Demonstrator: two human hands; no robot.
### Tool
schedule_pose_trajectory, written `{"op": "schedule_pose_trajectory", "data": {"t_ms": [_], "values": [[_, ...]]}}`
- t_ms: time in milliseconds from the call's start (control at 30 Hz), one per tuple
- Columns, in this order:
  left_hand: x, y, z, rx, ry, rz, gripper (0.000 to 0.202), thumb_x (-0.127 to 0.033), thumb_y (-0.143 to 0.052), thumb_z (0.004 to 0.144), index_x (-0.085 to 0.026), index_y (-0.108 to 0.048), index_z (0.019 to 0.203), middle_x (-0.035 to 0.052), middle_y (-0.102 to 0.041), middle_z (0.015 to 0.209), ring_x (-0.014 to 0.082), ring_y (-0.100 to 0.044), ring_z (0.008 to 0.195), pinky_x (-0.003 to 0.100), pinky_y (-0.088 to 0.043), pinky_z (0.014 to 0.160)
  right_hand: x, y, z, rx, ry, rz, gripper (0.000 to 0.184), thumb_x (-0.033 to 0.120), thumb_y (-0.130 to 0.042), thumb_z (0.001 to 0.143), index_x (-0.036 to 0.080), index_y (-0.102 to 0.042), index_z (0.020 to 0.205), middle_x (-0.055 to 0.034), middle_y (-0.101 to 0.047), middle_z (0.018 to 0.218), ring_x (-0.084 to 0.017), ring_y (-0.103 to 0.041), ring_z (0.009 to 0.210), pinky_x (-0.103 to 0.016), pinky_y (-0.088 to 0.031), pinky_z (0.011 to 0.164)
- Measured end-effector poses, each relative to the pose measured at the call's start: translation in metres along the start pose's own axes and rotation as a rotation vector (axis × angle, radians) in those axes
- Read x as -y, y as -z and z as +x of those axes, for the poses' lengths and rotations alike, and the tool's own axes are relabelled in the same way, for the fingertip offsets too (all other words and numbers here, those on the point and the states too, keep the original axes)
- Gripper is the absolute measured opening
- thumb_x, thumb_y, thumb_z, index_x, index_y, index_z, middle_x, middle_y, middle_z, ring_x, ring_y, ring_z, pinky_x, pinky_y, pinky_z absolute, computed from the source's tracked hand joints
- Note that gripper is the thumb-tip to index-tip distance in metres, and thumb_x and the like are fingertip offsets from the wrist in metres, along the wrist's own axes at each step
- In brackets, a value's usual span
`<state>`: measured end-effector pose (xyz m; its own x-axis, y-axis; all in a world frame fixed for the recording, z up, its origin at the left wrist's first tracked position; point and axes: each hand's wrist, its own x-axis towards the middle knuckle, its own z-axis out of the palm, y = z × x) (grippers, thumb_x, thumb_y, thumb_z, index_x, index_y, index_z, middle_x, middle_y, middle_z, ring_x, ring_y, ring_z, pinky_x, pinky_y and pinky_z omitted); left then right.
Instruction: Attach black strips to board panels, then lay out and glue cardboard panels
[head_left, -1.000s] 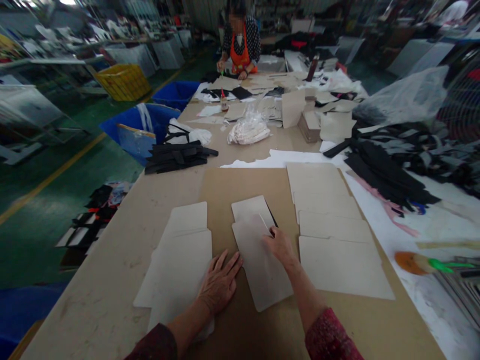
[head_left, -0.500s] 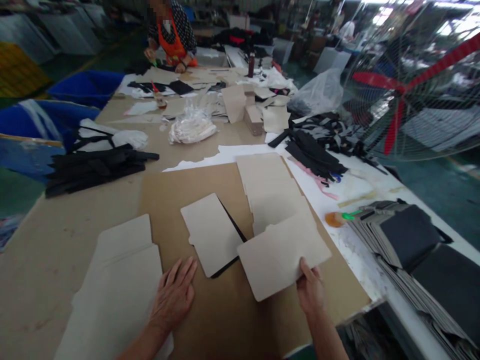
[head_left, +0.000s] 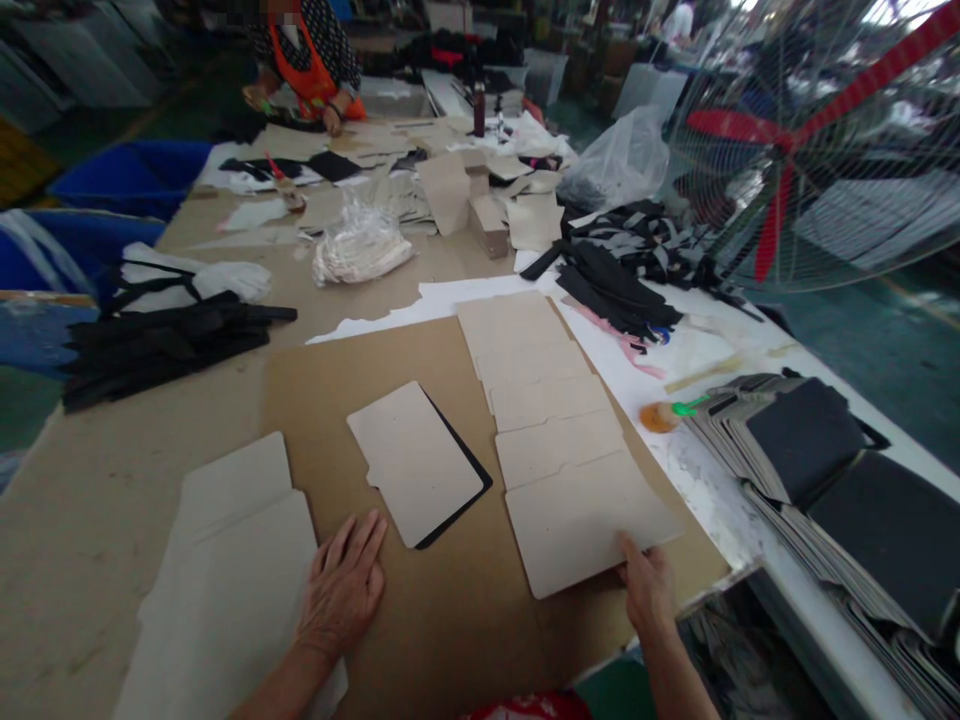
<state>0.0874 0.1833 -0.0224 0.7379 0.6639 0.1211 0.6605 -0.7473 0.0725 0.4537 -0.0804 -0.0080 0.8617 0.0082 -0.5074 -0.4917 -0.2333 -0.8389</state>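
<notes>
My right hand (head_left: 649,585) pinches the lower right edge of a beige cardboard panel (head_left: 581,525), thumb on top. That panel overlaps the near end of a row of similar panels (head_left: 536,400) fanned away from me. My left hand (head_left: 345,580) lies flat with fingers stretched out, beside the right edge of other overlapping beige panels (head_left: 232,590). Between the two groups, one more beige panel (head_left: 420,465) rests on a black sheet (head_left: 474,468), whose right edges show. A brown board (head_left: 442,630) lies beneath them.
On the right are stacked dark-faced panels (head_left: 810,440), a bottle of amber liquid (head_left: 660,416), black strips (head_left: 615,290) and a caged fan (head_left: 784,140). Black fabric strips (head_left: 172,345) and a plastic bag (head_left: 364,245) lie farther off. A person in an orange apron (head_left: 296,70) stands at the far end.
My right hand has brought its panel down and slightly right, lining it up with the right-hand row. My left hand stays flat. The view has shifted slightly.
</notes>
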Motion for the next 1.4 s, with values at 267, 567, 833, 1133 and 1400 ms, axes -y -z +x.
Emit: {"op": "schedule_pose_trajectory", "data": {"t_ms": [267,567,833,1133,1400], "values": [[-0.002,0.003,-0.003,0.044,0.003,-0.003,0.069,-0.017,-0.049,0.084,-0.027,-0.042,0.151,0.0022,-0.046,0.155,0.0297,-0.04,0.142,0.047,-0.033,0.113,0.01,-0.002,-0.011,-0.099,0.376,-0.515,0.055,0.053,-0.069,0.065,0.013,-0.063,0.102,-0.0121,-0.066,0.091,-0.027,-0.062,0.081,-0.04,-0.05,0.071],[-0.008,0.014,-0.005,0.059,0.022,-0.008,0.073,-0.013,-0.048,0.083,-0.027,-0.038,0.153,0.0005,-0.043,0.158,0.0294,-0.039,0.142,0.048,-0.032,0.115,0.027,-0.241,-0.094,0.719,0.895,-0.817,0.046,0.031,-0.062,0.081,0.017,-0.06,0.125,-0.0157,-0.064,0.122,-0.03,-0.056,0.117,-0.043,-0.042,0.102],[-0.008,0.011,-0.007,0.071,0.03,-0.056,0.076,-0.012,-0.048,0.082,-0.027,-0.034,0.155,0.0002,-0.037,0.161,0.0294,-0.033,0.146,0.049,-0.029,0.117,0.03,-0.29,-0.11,0.495,0.834,-1.235,0.067,0.043,-0.082,0.069,0.012,-0.056,0.123,-0.024,-0.06,0.123,-0.039,-0.054,0.118,-0.047,-0.042,0.094],[-0.006,0.011,-0.007,0.05,0.027,-0.02,0.075,-0.012,-0.047,0.082,-0.025,-0.034,0.155,0.0015,-0.041,0.159,0.0281,-0.035,0.145,0.047,-0.031,0.117,0.037,-0.29,-0.108,0.725,0.653,-0.909,0.034,0.022,-0.06,0.083,0.013,-0.061,0.116,-0.0209,-0.067,0.111,-0.033,-0.061,0.108,-0.04,-0.041,0.091],[-0.004,0.004,0.0,0.036,0.059,-0.052,0.069,-0.021,-0.047,0.086,-0.025,-0.036,0.154,0.0043,-0.049,0.153,0.0329,-0.043,0.139,0.051,-0.033,0.112,0.041,-0.261,-0.095,0.835,0.365,-0.598,0.026,0.045,-0.063,0.082,0.022,-0.068,0.093,0.0008,-0.07,0.08,-0.017,-0.06,0.075,-0.028,-0.045,0.071]]}}
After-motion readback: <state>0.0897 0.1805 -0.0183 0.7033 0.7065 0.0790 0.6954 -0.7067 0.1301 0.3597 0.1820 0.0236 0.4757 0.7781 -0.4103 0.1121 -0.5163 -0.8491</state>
